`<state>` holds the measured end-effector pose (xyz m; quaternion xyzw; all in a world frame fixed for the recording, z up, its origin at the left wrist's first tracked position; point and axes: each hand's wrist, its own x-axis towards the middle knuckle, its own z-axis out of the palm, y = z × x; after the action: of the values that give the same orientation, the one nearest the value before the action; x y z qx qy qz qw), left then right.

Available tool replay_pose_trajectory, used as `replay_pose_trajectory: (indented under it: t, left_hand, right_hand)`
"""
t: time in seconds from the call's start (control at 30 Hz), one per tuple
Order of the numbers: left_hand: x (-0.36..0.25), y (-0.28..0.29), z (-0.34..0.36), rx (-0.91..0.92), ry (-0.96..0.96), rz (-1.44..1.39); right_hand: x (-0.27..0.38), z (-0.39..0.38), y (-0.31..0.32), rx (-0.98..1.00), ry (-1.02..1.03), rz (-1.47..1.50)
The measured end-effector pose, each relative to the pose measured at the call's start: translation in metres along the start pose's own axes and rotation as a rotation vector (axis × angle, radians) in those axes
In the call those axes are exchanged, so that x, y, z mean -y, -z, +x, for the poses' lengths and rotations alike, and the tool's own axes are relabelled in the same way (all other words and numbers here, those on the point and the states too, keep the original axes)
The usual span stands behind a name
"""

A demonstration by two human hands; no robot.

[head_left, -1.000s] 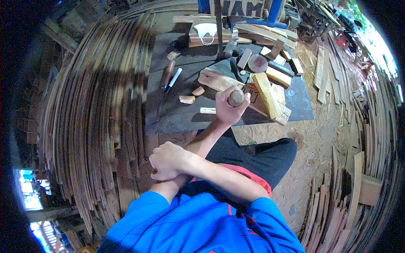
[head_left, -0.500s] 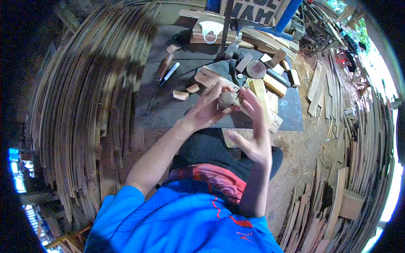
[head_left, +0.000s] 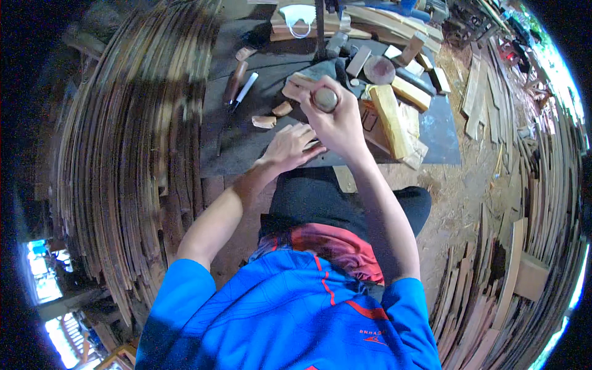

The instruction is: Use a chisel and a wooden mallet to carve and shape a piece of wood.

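Observation:
My right hand [head_left: 341, 126] is wrapped round a round-ended wooden handle [head_left: 325, 98], whose pale end points up out of the fist. Whatever is at the handle's lower end is hidden beneath the hand. Just to the left and nearer to me, my left hand [head_left: 288, 147] lies low over the worktable with its fingers pressed together. A small edge of something shows at those fingertips, too covered to name. Beyond the right hand lies a cut wood block [head_left: 296, 85], and two small wood offcuts [head_left: 265, 122] sit left of it.
On the dark worktable [head_left: 237, 145] lie a marker [head_left: 246, 88], a brown-handled tool [head_left: 237, 79], a yellowish wood block [head_left: 393, 120], a round wood piece [head_left: 379, 69] and a white face mask [head_left: 299, 18]. Stacked wood strips [head_left: 123, 154] fill the left side; planks [head_left: 478, 108] lie at right.
The handle has passed from my left hand to my right, which has closed round it and moved farther away. My left hand has dropped nearer and left, onto the worktable.

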<state>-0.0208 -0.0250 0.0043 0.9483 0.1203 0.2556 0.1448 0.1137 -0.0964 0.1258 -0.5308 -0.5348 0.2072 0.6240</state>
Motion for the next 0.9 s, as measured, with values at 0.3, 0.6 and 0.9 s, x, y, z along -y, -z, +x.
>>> replay_pose_trajectory:
  t: [0.3, 0.6, 0.9]
  left_hand:
    - [-0.013, -0.017, -0.012, 0.013, 0.021, 0.157]
    - [-0.015, -0.018, -0.014, -0.025, 0.089, 0.1]
    - [-0.009, -0.024, -0.016, -0.1, 0.068, 0.117]
  right_hand:
    - [-0.022, 0.007, -0.013, -0.215, 0.044, -0.077]
    - [-0.032, 0.029, -0.024, -0.187, 0.033, -0.224]
    - [-0.025, 0.056, -0.03, -0.12, -0.089, -0.164]
